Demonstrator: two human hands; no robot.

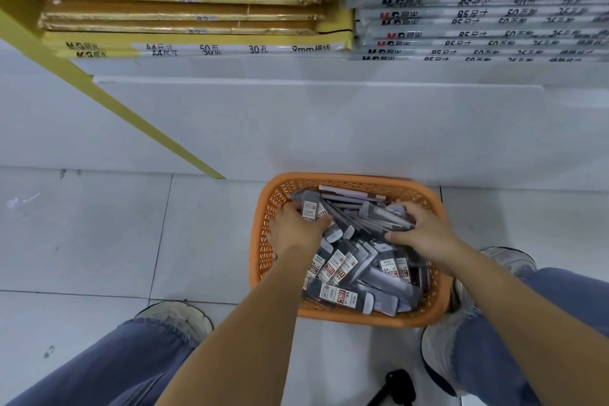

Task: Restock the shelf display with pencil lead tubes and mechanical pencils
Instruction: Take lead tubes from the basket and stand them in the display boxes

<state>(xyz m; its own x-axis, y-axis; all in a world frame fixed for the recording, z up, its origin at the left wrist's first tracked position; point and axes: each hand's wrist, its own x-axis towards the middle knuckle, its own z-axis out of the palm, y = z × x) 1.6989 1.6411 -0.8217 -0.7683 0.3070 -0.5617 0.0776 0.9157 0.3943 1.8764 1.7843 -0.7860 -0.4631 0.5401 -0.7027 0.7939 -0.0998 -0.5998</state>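
The pencil lead tubes (333,265) lie heaped in the orange basket (260,241) on the floor. Inside it, the left hand (295,227) and right hand (423,232) each close on packs. Restocking seems barely begun; the basket is nearly full.

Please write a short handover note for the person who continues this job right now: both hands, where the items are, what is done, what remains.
Left hand: down in the orange basket, fingers around a labelled lead tube.
Right hand: also in the basket, resting on a bundle of mechanical pencils; grip unclear.
Stock: lead tubes and pencils heaped in the basket on the floor, against the shelf base.
Done: nothing seen placed; the display is out of view.
Left: lift items out and fill the display.
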